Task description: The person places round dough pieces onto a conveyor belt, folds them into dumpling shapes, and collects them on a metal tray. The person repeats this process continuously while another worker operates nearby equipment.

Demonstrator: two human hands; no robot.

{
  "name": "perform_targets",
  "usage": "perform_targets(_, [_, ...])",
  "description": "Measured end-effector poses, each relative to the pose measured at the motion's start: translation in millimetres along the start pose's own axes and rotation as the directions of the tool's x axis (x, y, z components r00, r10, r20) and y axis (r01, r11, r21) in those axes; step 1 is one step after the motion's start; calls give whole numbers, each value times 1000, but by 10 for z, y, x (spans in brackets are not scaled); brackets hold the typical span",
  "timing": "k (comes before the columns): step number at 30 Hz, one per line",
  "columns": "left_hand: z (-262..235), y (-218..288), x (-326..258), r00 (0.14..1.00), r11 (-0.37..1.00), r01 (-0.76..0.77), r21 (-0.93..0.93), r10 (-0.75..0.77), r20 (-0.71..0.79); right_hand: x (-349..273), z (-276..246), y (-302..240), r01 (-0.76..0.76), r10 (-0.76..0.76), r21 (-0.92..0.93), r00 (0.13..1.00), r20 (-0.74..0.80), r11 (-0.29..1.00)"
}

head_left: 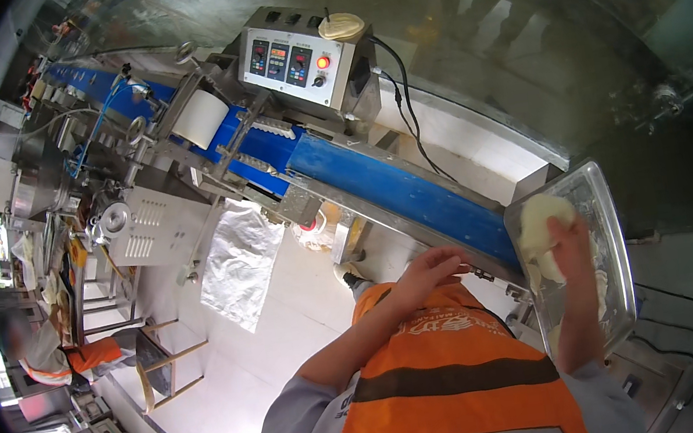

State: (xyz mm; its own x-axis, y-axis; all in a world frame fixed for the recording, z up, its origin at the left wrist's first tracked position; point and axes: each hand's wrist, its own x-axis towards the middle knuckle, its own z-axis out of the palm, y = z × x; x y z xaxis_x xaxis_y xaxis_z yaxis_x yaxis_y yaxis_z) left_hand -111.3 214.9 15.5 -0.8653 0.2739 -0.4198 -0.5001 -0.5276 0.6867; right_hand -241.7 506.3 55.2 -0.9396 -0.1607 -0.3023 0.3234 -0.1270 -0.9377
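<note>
My right hand [572,249] is over the clear tray [603,211] at the right, its fingers closed on a piece of pale dough [545,217]. More of the pale dough hangs below the fingers, inside the tray. My left hand [433,275] is in front of the orange apron, beside the near edge of the conveyor, with its fingers stretched out and nothing visible in them. The conveyor's blue belt [395,183] slopes down toward the tray; no dough shows on this part of it.
A control box [290,65] with a lit red light stands behind the belt, a flat dough piece [340,26] on top. A white roller [200,120] sits farther up the line. White cloth [240,262] hangs below. At far left another person sits by a wooden chair [168,365].
</note>
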Motion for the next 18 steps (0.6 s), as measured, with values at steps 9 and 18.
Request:
perform_targets(9, [-134, 49, -133, 969, 748, 224, -625, -100, 228, -486, 1674, 81, 642, -323, -648, 766, 555, 409])
perform_targets(18, [-447, 357, -413, 985, 813, -89, -576, 157, 71, -583, 2252, 377, 574, -318, -590, 814, 487, 568])
